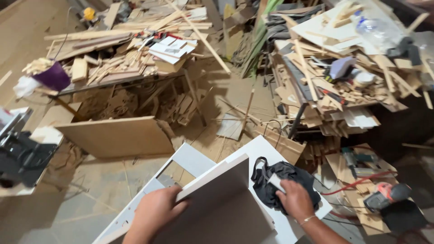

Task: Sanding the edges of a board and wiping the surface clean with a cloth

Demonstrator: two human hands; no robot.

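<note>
Two hands: left (pixel 156 212) on one white panel (pixel 217 199), right (pixel 294 199) on one dark cloth (pixel 282 180)

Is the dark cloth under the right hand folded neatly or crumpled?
Crumpled. The cloth lies bunched in uneven folds on the white panel, and the right hand presses on it.

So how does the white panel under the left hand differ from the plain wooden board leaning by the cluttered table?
The white panel has a white coated face; the wooden board is bare tan. The panel lies tilted on a white frame, gripped at its edge by the left hand; the board stands on its edge on the floor, untouched. Both are flat rectangular sheets.
</note>
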